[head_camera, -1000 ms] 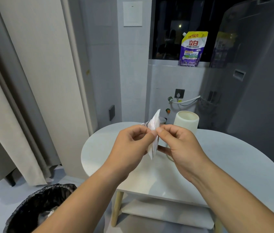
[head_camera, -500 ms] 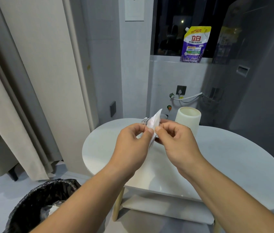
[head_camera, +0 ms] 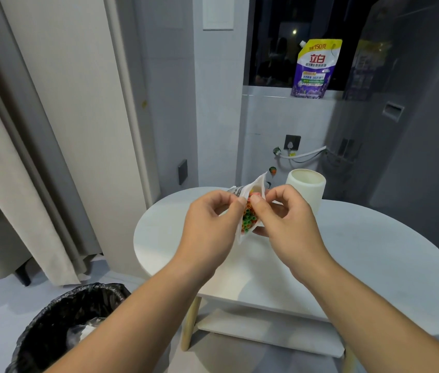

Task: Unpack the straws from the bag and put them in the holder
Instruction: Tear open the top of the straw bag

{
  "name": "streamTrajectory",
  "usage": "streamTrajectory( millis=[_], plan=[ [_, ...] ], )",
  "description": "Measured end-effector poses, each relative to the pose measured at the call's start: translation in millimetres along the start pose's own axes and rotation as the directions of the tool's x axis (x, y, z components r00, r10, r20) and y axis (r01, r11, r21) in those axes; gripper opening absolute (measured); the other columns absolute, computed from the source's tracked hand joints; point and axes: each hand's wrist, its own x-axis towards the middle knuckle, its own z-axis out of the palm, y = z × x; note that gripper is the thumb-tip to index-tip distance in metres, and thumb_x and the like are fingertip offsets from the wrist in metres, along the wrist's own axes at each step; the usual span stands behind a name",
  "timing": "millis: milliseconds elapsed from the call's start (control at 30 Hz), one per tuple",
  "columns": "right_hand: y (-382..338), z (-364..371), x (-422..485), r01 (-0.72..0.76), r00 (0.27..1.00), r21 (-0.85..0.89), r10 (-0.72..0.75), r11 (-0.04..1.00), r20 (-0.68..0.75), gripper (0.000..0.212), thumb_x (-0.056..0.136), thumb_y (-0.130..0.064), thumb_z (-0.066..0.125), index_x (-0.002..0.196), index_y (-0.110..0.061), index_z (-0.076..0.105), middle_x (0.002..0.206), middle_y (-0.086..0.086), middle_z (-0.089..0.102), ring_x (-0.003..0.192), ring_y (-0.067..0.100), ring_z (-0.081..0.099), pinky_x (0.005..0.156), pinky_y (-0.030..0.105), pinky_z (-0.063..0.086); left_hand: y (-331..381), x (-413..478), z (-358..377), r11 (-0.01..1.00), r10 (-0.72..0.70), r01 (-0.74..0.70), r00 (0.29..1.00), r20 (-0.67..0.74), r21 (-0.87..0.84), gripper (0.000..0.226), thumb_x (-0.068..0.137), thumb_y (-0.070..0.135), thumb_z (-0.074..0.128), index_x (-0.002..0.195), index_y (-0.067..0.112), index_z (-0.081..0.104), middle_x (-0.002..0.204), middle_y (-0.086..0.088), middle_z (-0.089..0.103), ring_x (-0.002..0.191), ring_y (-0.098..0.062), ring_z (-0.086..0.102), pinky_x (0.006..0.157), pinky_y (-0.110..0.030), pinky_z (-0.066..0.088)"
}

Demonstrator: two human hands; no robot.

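Both hands are up in the middle of the view, raised above the surface (head_camera: pixel 374 251). The left hand (head_camera: pixel 210 224) pinches one lip of the bag (head_camera: pixel 256 184) between thumb and forefinger, with the other fingers curled underneath. The right hand (head_camera: pixel 285 219) does the same on the opposite lip, thumb on the near side and forefinger bent over the top.

Between the two pinches the mouth of the white bag gapes open towards the camera. There are the straws (head_camera: pixel 249 220), packed inside with only their round ends showing, green and orange with a touch of red and yellow. The bag hangs in the air between the hands and touches nothing else, its upper corner poking up above the knuckles.

Just behind the right hand stands the holder (head_camera: pixel 307 189), a pale cylinder upright on the far side of the round white surface, its open top facing up.

A lower shelf (head_camera: pixel 266 332) sits under the surface. Down at the lower left is a bin lined with a black sack (head_camera: pixel 59 324). A curtain (head_camera: pixel 11 157) hangs along the left side. Up on the window ledge, a purple and yellow pouch (head_camera: pixel 316 70) stands against the dark glass.
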Motion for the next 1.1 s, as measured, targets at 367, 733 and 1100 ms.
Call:
streamTrajectory(
  millis=[367,733,1100],
  plan=[
    [-4,-4,-1,-0.026,1.000,0.132,0.025,0.991,0.010,0.016,0.104,-0.019,0.051,0.089,-0.013,0.053,0.087,0.000,0.073,0.088,0.019,0.072,0.068,0.038,0.062,13,-6,-2,0.921,-0.266,0.273,0.962,0.063,-0.279,0.038,0.096,0.050,0.066,0.113,0.016,0.064,0.106,0.002,0.076,0.075,0.005,0.072,0.098,-0.052,0.058],
    [-14,-9,2,-0.147,0.987,0.609,0.157,0.779,0.037,0.017,0.105,-0.010,0.046,0.089,-0.008,0.052,0.087,0.008,0.074,0.082,0.019,0.072,0.065,0.035,0.060,-6,6,-3,0.604,-0.579,0.605,0.781,0.236,-0.519,0.047,0.088,0.055,0.073,0.121,0.023,0.065,0.123,-0.018,0.066,0.112,-0.030,0.068,0.098,-0.057,0.056],
    [-21,0,-5,-0.332,0.934,0.801,0.292,0.499,0.205,0.020,0.101,-0.002,0.044,0.100,0.004,0.063,0.108,0.024,0.074,0.104,0.039,0.071,0.087,0.053,0.059,-5,34,19,0.401,-0.303,0.330,0.928,0.216,-0.855,0.055,0.098,0.054,0.058,0.119,0.004,0.069,0.113,-0.018,0.075,0.113,-0.035,0.071,0.112,-0.048,0.047]
  ],
)
